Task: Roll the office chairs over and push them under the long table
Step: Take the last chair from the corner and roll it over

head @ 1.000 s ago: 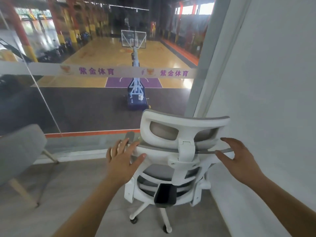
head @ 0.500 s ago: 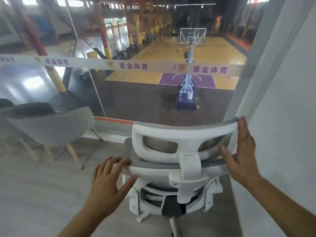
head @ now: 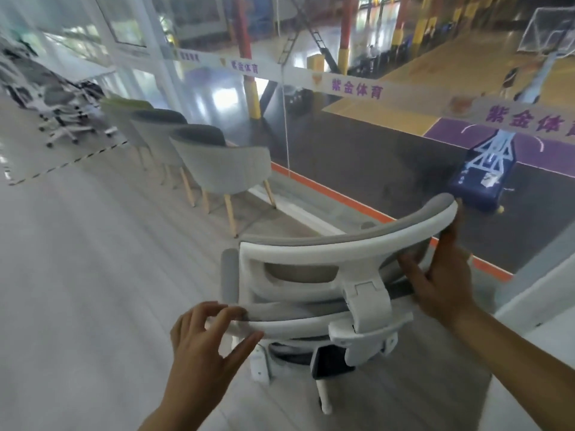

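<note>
Both forearms reach forward to the white office chair (head: pixel 314 293), seen from behind with its back tilted toward the camera. The right hand (head: pixel 441 275) grips the right end of the curved headrest (head: pixel 357 241): thumb pressed on the rear face, fingers wrapped round the edge and partly hidden behind it. The left hand (head: pixel 202 340) sits at the left end of the backrest's top rail, fingers curled over the grey edge and thumb stretched underneath — a loose hold on the rail rather than a tight clench. The chair stands on the pale wood-look floor (head: pixel 93 275) close to the glass wall (head: pixel 357 157) that overlooks a basketball court, with a white wall edge just to its right. To the left the floor lies open and wide; a row of grey tub chairs (head: pixel 217 163) on wooden legs stands along the glass further on, and a cluster of other office chairs (head: pixel 59 119) by a long table shows, blurred, at the far left. Compared with half a second ago, the view has swung left, so the tub chairs and far room now fill the left side. The chair back has turned away from the white wall — its headrest now slants up to the right — and the left hand, then flat and open against the rail, has closed round it.
</note>
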Motion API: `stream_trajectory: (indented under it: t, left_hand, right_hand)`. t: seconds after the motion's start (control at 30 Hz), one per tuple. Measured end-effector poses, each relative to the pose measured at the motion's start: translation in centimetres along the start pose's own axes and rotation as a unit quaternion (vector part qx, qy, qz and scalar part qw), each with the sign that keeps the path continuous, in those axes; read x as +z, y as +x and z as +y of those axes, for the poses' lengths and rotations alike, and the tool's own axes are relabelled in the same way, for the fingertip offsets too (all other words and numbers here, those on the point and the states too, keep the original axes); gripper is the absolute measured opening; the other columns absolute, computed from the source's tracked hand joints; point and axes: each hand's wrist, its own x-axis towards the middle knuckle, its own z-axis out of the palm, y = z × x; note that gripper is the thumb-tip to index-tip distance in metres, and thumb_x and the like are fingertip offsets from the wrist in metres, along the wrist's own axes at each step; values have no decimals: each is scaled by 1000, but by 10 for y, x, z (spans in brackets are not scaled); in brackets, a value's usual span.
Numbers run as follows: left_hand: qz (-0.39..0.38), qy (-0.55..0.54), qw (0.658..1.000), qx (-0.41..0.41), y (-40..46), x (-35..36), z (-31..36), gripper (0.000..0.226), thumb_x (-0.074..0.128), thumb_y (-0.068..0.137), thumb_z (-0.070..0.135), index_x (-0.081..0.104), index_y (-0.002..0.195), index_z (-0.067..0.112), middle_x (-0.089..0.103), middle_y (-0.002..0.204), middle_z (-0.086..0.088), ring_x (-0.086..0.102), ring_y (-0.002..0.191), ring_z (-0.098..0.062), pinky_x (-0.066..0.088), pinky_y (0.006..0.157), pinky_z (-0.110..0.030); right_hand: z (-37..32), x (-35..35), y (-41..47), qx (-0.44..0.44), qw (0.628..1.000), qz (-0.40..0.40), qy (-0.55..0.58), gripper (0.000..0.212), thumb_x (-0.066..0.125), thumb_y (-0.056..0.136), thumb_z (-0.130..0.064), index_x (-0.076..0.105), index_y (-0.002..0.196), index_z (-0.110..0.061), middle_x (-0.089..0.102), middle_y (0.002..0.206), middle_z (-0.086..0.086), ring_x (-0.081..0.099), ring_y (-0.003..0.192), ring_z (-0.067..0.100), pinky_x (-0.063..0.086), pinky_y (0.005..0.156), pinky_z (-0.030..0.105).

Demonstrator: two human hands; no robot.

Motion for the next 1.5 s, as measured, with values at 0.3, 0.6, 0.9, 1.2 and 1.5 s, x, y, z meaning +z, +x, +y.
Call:
stream_trajectory:
  t: [0.3,0.6,0.9,1.2,1.5]
  left_hand:
    - [66,-137,973,-174,-31,-20,-6,68,52,80,69,28,143,61,10,161,20,17,148,-7,25,115,-47]
    - [148,67,971,-175,36,-50,-96,64,26,96,65,13,155,44,16,165,0,36,142,-27,20,113,-60]
    - [212,89,954,-194,94,-103,-244,81,43,89,55,11,157,25,35,157,-4,47,126,-16,24,109,-56]
    - [172,92,948,-250,193,-153,-416,80,39,90,56,2,157,32,22,163,5,34,143,-18,14,117,-53]
    - [186,93,926,-316,314,-169,-581,70,30,92,56,-3,153,48,11,165,9,13,151,-13,8,121,-49]
  right_hand:
    - [-27,76,36,-68,993,-75,60,95,45,85,-70,3,156,-23,39,153,8,47,134,32,51,95,57]
    - [-115,196,59,-113,978,-128,121,103,49,80,-71,-5,156,-27,32,158,-6,51,130,27,55,88,45]
    - [-211,343,106,-154,964,-212,48,103,59,81,-52,-7,156,-28,41,152,11,71,82,20,41,65,23]
    - [-297,522,182,-183,953,-238,32,104,36,80,-79,-11,155,-26,24,161,8,56,121,42,47,96,50]
    - [-361,698,287,-285,925,-243,62,87,38,90,-61,8,157,-13,8,165,6,29,143,33,26,113,54]
